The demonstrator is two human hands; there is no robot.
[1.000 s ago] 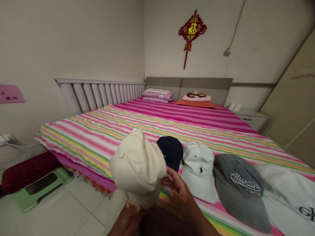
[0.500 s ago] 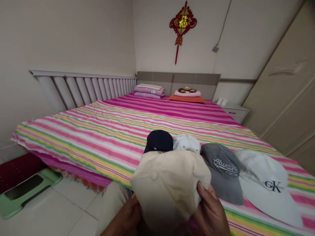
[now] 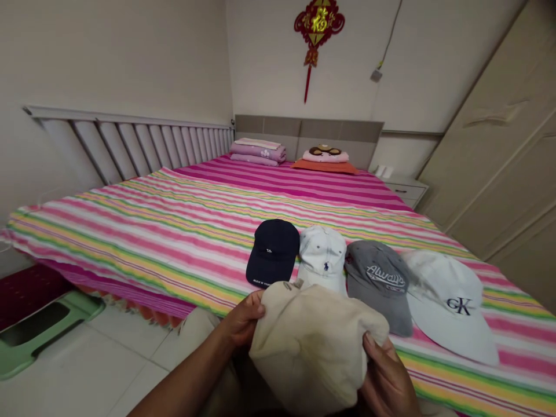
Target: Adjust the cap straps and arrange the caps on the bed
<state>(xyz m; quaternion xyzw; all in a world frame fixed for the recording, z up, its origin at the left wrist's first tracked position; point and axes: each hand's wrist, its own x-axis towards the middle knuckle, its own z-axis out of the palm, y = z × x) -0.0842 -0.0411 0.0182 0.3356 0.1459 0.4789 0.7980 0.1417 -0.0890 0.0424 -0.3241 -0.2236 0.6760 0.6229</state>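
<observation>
Since a second ago the cream cap has dropped from mid-frame to lower centre and shifted right. The view has swung too, so the CK cap now shows whole.

Your left hand pinches the cap's upper left edge, beside what looks like the back strap. Your right hand clamps the right edge with the thumb on top. Both are closed on the cream cap. It hangs in the air at the near edge of the bed, and I cannot tell if it touches the sheet.

Step in hand, as I read it: you are holding the cap two-handed and it is not yet set down.

Just beyond, four caps lie in a row, brims toward you: navy cap, pale cap, grey cap, then the CK cap. Each touches or overlaps its neighbour.

If the cream cap joins that row, the open sheet is left of the navy cap. That calls for a carry left and forward, a flat set-down, then letting go.

Far back at upper centre are folded bedding and a pillow at the headboard. A green stool sits lower left.
</observation>
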